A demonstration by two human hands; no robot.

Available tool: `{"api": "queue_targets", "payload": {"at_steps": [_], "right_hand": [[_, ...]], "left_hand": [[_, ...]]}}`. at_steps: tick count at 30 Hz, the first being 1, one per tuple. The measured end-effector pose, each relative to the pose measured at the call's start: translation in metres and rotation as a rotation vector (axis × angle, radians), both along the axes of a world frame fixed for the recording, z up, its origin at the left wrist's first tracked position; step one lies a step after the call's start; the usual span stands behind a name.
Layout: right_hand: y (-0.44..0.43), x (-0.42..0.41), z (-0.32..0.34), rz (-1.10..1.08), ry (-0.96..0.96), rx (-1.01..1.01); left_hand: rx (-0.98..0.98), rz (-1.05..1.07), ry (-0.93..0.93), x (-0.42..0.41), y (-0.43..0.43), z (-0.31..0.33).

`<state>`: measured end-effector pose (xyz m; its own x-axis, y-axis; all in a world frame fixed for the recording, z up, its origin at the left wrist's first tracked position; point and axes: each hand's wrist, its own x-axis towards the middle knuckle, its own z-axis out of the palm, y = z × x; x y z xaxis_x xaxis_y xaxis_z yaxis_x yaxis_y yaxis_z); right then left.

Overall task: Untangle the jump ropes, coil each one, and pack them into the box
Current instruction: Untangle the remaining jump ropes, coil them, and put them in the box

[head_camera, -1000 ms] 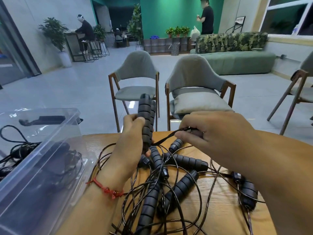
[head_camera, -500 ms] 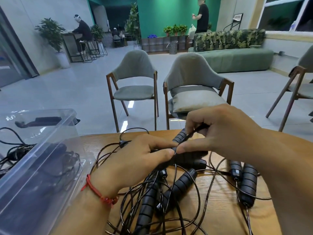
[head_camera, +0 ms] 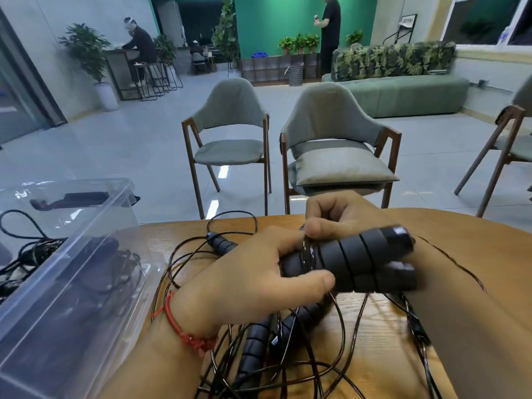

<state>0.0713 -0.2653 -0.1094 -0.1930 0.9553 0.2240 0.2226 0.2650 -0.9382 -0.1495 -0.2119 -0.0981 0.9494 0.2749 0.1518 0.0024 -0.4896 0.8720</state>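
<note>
Two hands are working over one table (head_camera: 380, 355). The left hand (head_camera: 253, 283) is gripping two black handles (head_camera: 359, 263) held side by side, thumb across the near one. The right hand (head_camera: 345, 214) is clenching round a thin cord (head_camera: 307, 253), its thumb pressing the turns wound about the handles' left end. A red bracelet (head_camera: 184, 332) is sitting on the left wrist.

Three more handles are lying loose: one far handle (head_camera: 221, 244) beyond the left hand, and two near handles (head_camera: 253, 349) under it, in the pile (head_camera: 276, 367) of tangled rope. How many ropes the pile is holding cannot be told.

One clear box (head_camera: 95, 283) is standing at the table's left, its wall just beside the left forearm; dark rope is showing through it, blurred.

The pile's far strands are reaching the table's far edge, and the raised hands are hanging just short of it. Only a narrow strip of wood is lying between box and pile. Beyond the edge three chairs (head_camera: 230, 125) are standing on open floor, two facing the table and one far right.
</note>
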Motion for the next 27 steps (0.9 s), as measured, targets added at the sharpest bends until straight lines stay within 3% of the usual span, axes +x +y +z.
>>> {"api": "queue_targets", "payload": {"at_steps": [4,6,8,10,12,14,20,24,27], "right_hand": [[0.007,0.007,-0.012,0.025,0.159,-0.061],[0.005,0.009,-0.017,-0.166,0.19,-0.117],[-0.003,0.008,-0.02,-0.416,-0.073,-0.237],[-0.005,-0.002,-0.018,-0.454,-0.311,-0.232],[0.0,-0.017,-0.022,-0.433,-0.193,-0.102],[0.0,-0.024,-0.029,-0.44,-0.192,-0.041],[-0.002,-0.041,-0.03,-0.503,-0.65,0.113],[-0.01,-0.056,-0.014,-0.582,-0.98,0.131],[-0.015,-0.059,-0.009,-0.648,-1.125,0.139]], "left_hand": [[0.02,0.036,0.007,-0.001,0.001,0.0],[0.001,0.085,-0.002,-0.001,0.005,-0.001],[-0.063,0.213,-0.042,-0.001,0.01,-0.003],[-0.066,0.355,-0.091,0.002,0.013,-0.004],[-0.042,0.43,-0.165,0.005,0.013,-0.007],[-0.05,0.465,-0.239,0.008,0.014,-0.008],[-0.293,0.54,-0.331,0.004,0.022,-0.011],[-0.305,0.586,-0.289,0.006,0.024,-0.011],[-0.224,0.628,-0.193,0.007,0.026,-0.012]]}}
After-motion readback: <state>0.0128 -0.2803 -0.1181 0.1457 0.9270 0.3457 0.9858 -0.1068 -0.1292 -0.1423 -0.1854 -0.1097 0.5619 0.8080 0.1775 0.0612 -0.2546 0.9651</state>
